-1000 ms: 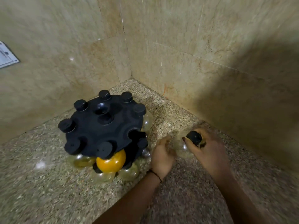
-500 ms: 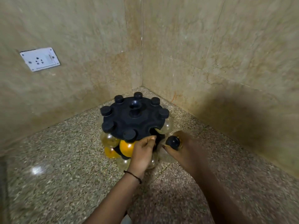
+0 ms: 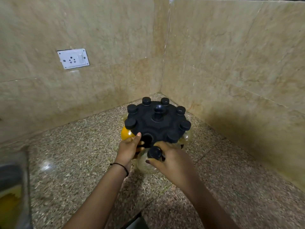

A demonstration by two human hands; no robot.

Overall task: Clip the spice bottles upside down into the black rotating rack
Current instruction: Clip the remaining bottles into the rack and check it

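Note:
The black rotating rack (image 3: 158, 126) stands in the corner of a speckled stone counter. Several black-capped bottles hang in its rim slots; one holds orange powder (image 3: 125, 134). An open slot (image 3: 146, 139) faces me at the near rim. My left hand (image 3: 129, 148) rests on the rack's near left edge, fingers straight beside that slot. My right hand (image 3: 171, 160) grips a clear round spice bottle (image 3: 145, 164) by its neck, black cap (image 3: 154, 152) up, just in front of the open slot.
Beige marble walls meet right behind the rack. A white power socket (image 3: 73, 58) sits on the left wall. A blurred container with yellow content (image 3: 9, 192) is at the left edge. A dark object (image 3: 137, 222) shows at the bottom edge.
The view has pulled back and tilted up. The rack has turned, bringing the open slot to the front. My right hand has carried the bottle from the right side to just before that slot.

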